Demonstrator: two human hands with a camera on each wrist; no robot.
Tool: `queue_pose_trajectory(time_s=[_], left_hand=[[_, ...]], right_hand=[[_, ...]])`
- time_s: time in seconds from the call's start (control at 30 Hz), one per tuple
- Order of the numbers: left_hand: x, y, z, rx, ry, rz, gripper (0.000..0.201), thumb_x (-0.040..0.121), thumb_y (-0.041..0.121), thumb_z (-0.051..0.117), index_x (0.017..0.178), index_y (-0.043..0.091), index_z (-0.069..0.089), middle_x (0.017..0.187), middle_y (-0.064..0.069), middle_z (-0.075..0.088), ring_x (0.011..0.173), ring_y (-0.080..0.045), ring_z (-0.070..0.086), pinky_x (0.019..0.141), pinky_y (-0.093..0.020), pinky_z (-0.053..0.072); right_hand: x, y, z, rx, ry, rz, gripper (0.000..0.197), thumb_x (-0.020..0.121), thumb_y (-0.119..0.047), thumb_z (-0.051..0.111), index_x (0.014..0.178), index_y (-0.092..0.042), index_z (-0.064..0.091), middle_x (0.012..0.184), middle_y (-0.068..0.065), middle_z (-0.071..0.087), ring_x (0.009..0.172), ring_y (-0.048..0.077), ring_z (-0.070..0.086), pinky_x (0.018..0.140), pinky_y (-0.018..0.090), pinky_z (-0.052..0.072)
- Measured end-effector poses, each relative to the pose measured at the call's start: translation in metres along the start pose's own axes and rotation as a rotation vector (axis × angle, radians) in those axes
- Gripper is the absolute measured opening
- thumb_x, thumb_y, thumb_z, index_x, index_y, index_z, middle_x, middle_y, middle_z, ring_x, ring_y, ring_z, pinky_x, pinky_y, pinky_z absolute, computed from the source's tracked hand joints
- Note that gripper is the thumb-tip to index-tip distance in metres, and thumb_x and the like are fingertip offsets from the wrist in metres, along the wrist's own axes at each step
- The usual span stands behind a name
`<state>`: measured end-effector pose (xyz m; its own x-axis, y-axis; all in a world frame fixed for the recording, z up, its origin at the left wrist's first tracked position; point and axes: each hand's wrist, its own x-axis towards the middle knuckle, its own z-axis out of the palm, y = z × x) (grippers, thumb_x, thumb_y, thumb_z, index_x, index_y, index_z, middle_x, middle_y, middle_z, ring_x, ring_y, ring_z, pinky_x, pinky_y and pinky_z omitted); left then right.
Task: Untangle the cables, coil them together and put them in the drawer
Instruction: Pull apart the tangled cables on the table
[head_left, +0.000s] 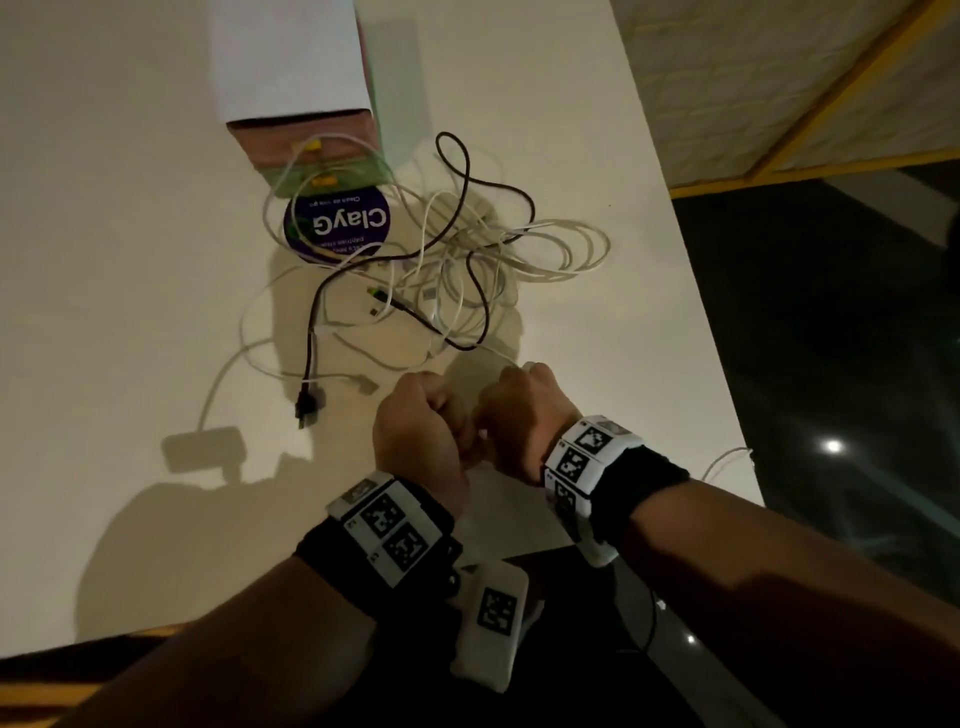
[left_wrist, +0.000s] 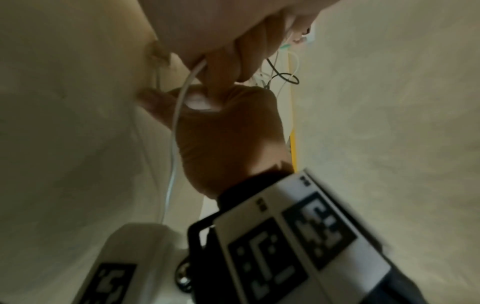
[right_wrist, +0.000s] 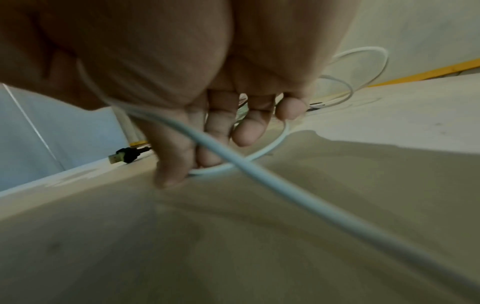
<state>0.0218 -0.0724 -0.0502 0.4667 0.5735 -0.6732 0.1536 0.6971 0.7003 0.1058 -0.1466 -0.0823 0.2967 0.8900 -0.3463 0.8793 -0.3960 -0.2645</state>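
My left hand (head_left: 415, 431) and right hand (head_left: 519, 415) both pinching one white cable (right_wrist: 259, 170), one black cable (head_left: 311, 332) at eleven o'clock, table edge (head_left: 717, 364) at three

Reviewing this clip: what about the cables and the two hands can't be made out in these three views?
- Head view: the left hand and right hand show only their backs, hiding their grip on the white cable.
- Head view: how many white cables make up the tangle; strands overlap.
- Left wrist view: blur hides the connector ends.
- No drawer is clearly identifiable.
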Motion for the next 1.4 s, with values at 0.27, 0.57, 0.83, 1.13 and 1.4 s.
queue_pose_trajectory(time_s=[0.27,0.57,0.83,1.13,1.4], left_hand=[[-0.003,0.006,0.022,-0.063,0.040,0.046,0.033,0.088,0.009,0.037,0.070,0.021,0.012,0.058,-0.001,0.009,0.048,-0.016,0.006,0.049,-0.031,0.008],[0.007,-0.001,0.073,0.207,-0.145,0.077,0.019,0.099,0.019,0.057,0.084,0.011,0.049,0.050,0.005,0.045,0.045,-0.012,0.043,0.040,-0.022,0.036],[0.015,0.020,0.080,0.223,-0.084,0.191,0.032,0.101,0.012,0.046,0.069,0.017,0.045,0.058,0.005,0.041,0.048,0.000,0.045,0.056,-0.013,0.042],[0.011,0.032,0.069,1.149,-0.554,0.641,0.048,0.089,0.040,0.063,0.049,0.016,0.052,0.042,0.004,0.033,0.041,-0.012,0.031,0.046,-0.031,0.025],[-0.003,0.012,0.099,0.488,-0.097,0.195,0.035,0.093,0.036,0.064,0.070,0.012,0.067,0.042,0.010,0.050,0.041,-0.009,0.045,0.048,-0.023,0.037]], right_hand=[[-0.020,0.032,-0.009,0.425,0.148,0.168,0.004,0.086,-0.016,0.056,0.088,-0.019,0.059,0.086,0.000,0.068,0.081,0.025,0.065,0.066,0.029,0.045],[-0.047,0.051,-0.027,0.852,0.438,0.320,0.007,0.092,-0.025,0.059,0.089,-0.020,0.062,0.075,-0.006,0.072,0.072,0.011,0.069,0.068,0.037,0.057],[-0.052,0.056,-0.040,0.850,0.367,0.247,0.012,0.088,-0.026,0.067,0.081,-0.016,0.066,0.066,-0.004,0.062,0.059,0.007,0.054,0.059,0.027,0.046],[-0.047,0.087,-0.050,1.342,0.479,0.454,0.013,0.065,-0.010,0.059,0.058,0.000,0.056,0.049,0.004,0.049,0.046,0.010,0.042,0.048,0.018,0.033],[-0.051,0.068,-0.053,1.221,0.447,0.246,0.020,0.092,-0.006,0.047,0.085,-0.004,0.066,0.057,-0.010,0.055,0.053,0.004,0.048,0.056,0.022,0.040]])
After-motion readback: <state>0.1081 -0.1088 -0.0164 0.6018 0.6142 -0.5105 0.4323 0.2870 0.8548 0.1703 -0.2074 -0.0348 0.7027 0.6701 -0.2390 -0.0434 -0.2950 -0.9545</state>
